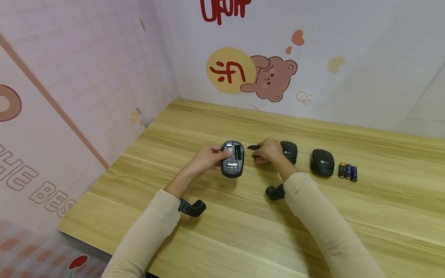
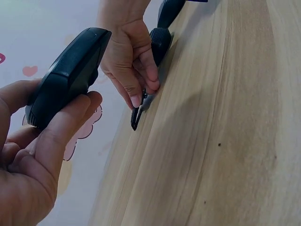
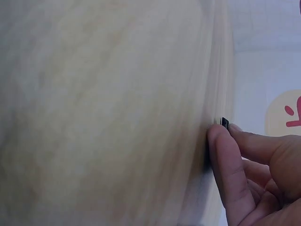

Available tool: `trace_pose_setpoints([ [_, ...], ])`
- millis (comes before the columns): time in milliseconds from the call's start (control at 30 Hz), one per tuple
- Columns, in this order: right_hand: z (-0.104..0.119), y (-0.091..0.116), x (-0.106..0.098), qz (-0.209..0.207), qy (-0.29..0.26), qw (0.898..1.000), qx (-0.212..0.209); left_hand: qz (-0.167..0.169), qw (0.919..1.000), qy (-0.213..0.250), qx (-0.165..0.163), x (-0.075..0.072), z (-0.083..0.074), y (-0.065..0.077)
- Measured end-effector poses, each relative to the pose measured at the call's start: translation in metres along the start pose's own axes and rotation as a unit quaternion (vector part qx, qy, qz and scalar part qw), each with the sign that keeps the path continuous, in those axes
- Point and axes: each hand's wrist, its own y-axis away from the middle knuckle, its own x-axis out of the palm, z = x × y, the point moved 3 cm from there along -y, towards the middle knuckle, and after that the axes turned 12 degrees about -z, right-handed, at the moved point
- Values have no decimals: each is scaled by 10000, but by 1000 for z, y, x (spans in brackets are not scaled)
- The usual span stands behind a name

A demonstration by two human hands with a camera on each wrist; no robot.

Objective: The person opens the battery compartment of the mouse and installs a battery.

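Observation:
My left hand (image 1: 206, 158) grips a black computer mouse (image 1: 232, 169) above the table, thumb on its underside, which faces the head camera. The battery compartment (image 1: 239, 152) in that underside is uncovered and looks vacant. In the left wrist view the mouse (image 2: 66, 77) appears from its side. To the right, my right hand (image 1: 269, 150) pinches a thin black battery cover (image 2: 135, 118) between thumb and fingers, low at the tabletop. Only a small end of the cover (image 3: 225, 123) shows in the right wrist view; whether it touches the wood I cannot tell.
Just beyond my right hand sits a second black mouse (image 1: 290, 149), partly hidden by it. A third black mouse (image 1: 322, 162) stands farther right, with several batteries (image 1: 347, 171) side by side next to it. The wooden table (image 1: 214, 238) meets a printed cloth backdrop (image 1: 359, 97).

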Motion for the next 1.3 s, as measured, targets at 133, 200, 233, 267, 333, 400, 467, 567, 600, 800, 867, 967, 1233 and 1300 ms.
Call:
trace_pose_setpoints([
  [133,-3,-1,-1,167,-219,9995,142,41,10000,18,-62,3,-1,0],
  [200,-5,-2,-1,206,-189,9995,123,65,10000,14,-72,4,-1,-1],
  [233,-5,-1,-1,224,-197,9995,121,70,9999,16,-77,5,-1,-1],
  [267,-6,-1,-2,205,-146,9996,111,73,9999,25,-86,5,-1,-1],
  [333,-6,-1,-3,175,26,9998,30,91,9999,45,-76,6,-1,-1],
  [400,-6,0,-3,132,201,9997,-63,91,9999,56,-70,6,-1,-1],
  [467,-5,2,-4,62,433,9989,-151,86,9999,53,-57,7,-1,-1],
  [567,-4,4,-6,-26,821,9960,-339,88,10000,22,-29,8,-1,-1],
  [600,-3,4,-7,-49,905,9952,-367,88,10000,6,-12,8,-1,-1],
  [800,-2,5,-10,-5,803,9961,-362,-32,10000,23,-49,8,-3,-2],
  [867,2,8,-14,-31,895,9948,-487,-19,10000,19,-51,9,-4,-2],
  [967,11,16,-24,188,623,9957,-654,60,10000,45,-41,10,-5,-2],
  [1233,10,37,-78,972,-285,9934,-546,185,9997,142,-49,26,-8,-8],
  [1300,2,42,-96,900,-236,9942,-533,275,9995,159,-52,33,-9,-9],
])
